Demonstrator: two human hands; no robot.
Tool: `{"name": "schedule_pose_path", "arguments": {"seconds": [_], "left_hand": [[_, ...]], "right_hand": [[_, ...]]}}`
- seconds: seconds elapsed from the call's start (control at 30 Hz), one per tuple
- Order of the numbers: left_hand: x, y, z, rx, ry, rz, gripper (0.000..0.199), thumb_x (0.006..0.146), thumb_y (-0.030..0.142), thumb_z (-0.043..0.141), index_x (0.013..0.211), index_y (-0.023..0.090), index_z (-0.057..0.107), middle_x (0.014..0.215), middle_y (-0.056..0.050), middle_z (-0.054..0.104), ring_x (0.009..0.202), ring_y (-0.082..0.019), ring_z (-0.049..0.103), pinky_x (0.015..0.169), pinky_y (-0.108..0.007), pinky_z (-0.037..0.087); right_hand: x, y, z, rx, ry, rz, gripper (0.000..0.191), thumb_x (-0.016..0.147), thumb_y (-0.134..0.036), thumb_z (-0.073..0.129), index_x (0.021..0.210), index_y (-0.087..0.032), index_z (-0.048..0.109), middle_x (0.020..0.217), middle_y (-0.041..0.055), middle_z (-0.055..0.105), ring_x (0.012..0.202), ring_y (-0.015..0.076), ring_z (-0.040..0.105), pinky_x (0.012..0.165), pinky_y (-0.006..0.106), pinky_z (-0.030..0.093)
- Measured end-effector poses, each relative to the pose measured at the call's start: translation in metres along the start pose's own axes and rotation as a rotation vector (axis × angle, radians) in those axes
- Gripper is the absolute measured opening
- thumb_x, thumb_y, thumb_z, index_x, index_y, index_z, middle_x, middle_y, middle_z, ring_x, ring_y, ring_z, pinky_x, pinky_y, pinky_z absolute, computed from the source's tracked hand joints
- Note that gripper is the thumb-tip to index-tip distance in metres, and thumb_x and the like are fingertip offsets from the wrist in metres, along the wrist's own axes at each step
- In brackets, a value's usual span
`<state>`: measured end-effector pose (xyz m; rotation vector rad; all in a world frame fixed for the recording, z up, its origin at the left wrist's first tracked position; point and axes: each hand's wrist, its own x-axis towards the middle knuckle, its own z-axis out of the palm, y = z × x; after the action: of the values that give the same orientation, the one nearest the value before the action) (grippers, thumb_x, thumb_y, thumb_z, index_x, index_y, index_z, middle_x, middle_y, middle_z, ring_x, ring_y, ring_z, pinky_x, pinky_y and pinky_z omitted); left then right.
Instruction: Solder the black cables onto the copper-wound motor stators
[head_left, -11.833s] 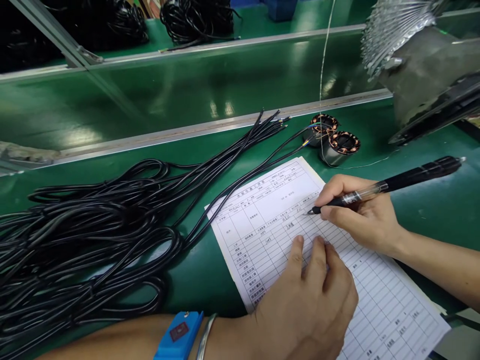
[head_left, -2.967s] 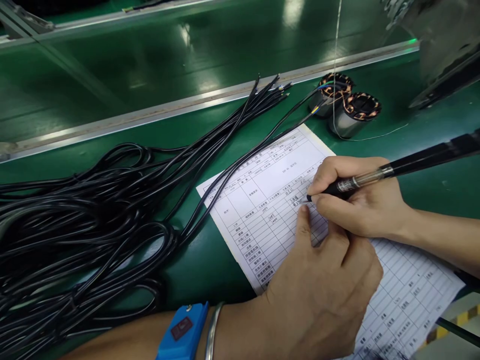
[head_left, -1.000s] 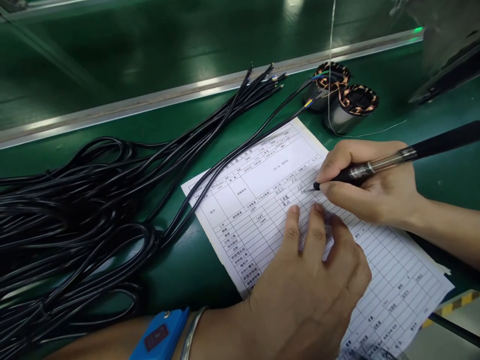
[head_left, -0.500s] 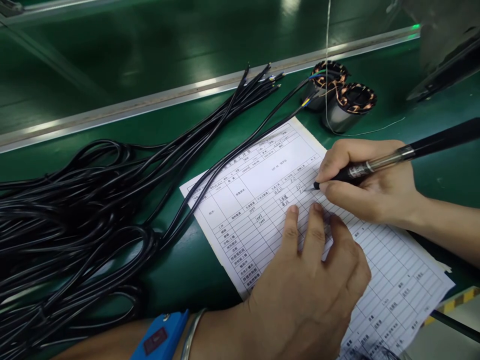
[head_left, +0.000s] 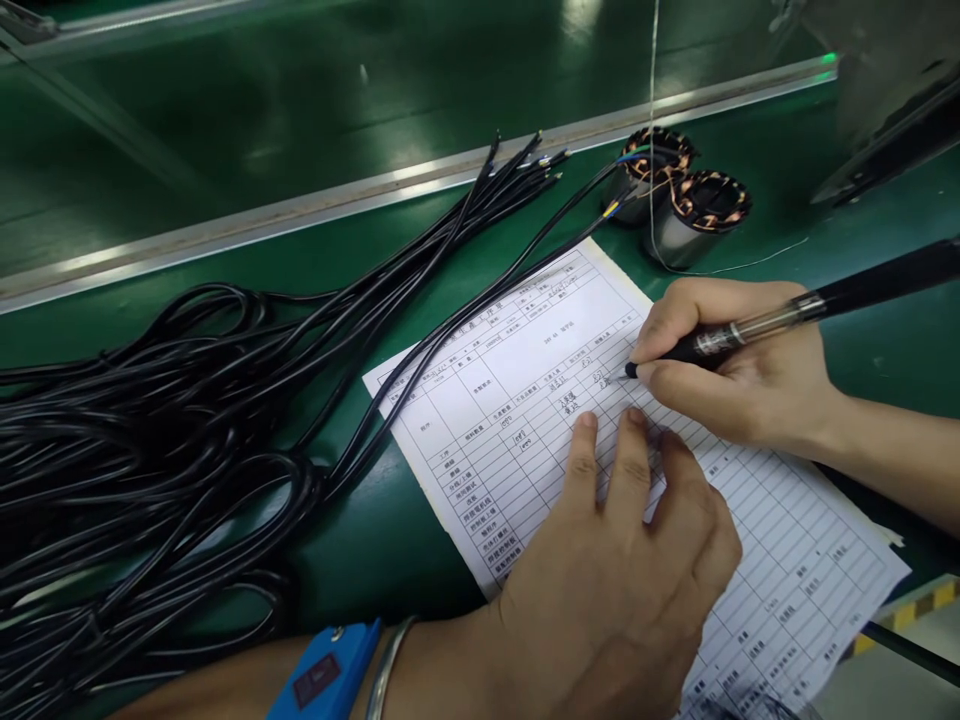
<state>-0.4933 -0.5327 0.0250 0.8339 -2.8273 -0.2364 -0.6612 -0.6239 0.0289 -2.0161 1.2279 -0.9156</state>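
Right-hand grip (head_left: 757, 390) closed on a black pen (head_left: 862, 283), a person holds its tip at the handwriting on a printed form (head_left: 559, 335) on a green bench (head_left: 360, 570).

Thumb and forefinger pinch the pen near its tip, the forearm entering from the right, the barrel slanting up behind. The left hand (head_left: 622, 565) grasps nothing, resting palm down on the form with fingers spread; a blue strap (head_left: 330, 675) and metal bracelet (head_left: 386, 668) sit at its wrist. Black cables (head_left: 311, 480) lie looped at left, two crossing the paper's corner toward copper-wound cylinders (head_left: 688, 238) beyond it. A metal strip (head_left: 247, 237) runs along the bench's far side; yellow-and-black striping (head_left: 922, 600) marks the floor at lower right.
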Motion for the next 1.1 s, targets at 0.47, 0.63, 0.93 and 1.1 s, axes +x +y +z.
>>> {"name": "schedule_pose_path", "arguments": {"seconds": [0.47, 0.63, 0.93, 1.1], "left_hand": [[0.001, -0.002, -0.001, -0.007, -0.004, 0.008, 0.051, 0.097, 0.031, 0.036, 0.138, 0.004, 0.05, 0.144, -0.022, 0.049, 0.135, -0.047, 0.042, 0.109, -0.063, 0.034], [-0.005, 0.007, -0.004, 0.113, 0.042, 0.002, 0.045, 0.099, 0.024, 0.035, 0.135, 0.006, 0.054, 0.136, -0.018, 0.057, 0.128, -0.041, 0.052, 0.102, -0.057, 0.045], [-0.029, 0.035, -0.015, 0.108, -0.074, -0.112, 0.048, 0.099, 0.026, 0.029, 0.138, 0.009, 0.053, 0.14, -0.017, 0.054, 0.13, -0.041, 0.049, 0.099, -0.061, 0.047], [-0.036, 0.036, -0.012, 0.098, -0.05, -0.122, 0.049, 0.099, 0.024, 0.029, 0.14, 0.006, 0.048, 0.142, -0.019, 0.049, 0.134, -0.042, 0.044, 0.102, -0.064, 0.043]], "right_hand": [[0.002, -0.002, 0.0, 0.02, 0.024, 0.016, 0.011, 0.065, -0.011, 0.061, 0.06, -0.02, 0.057, 0.058, -0.0009, 0.06, 0.056, 0.0138, 0.056, 0.047, 0.027, 0.039], [0.004, 0.003, -0.002, 0.142, 0.068, 0.053, 0.009, 0.068, -0.014, 0.065, 0.063, -0.019, 0.061, 0.059, -0.0008, 0.059, 0.053, 0.0121, 0.051, 0.049, 0.028, 0.037], [-0.002, 0.009, -0.001, 0.267, 0.071, 0.15, 0.007, 0.073, -0.013, 0.067, 0.073, -0.02, 0.067, 0.058, 0.0021, 0.063, 0.048, 0.0144, 0.054, 0.043, 0.028, 0.037], [-0.008, 0.004, -0.006, 0.232, 0.131, 0.116, 0.006, 0.073, -0.016, 0.071, 0.07, -0.021, 0.068, 0.059, 0.0023, 0.063, 0.047, 0.0155, 0.057, 0.044, 0.029, 0.042]]}}
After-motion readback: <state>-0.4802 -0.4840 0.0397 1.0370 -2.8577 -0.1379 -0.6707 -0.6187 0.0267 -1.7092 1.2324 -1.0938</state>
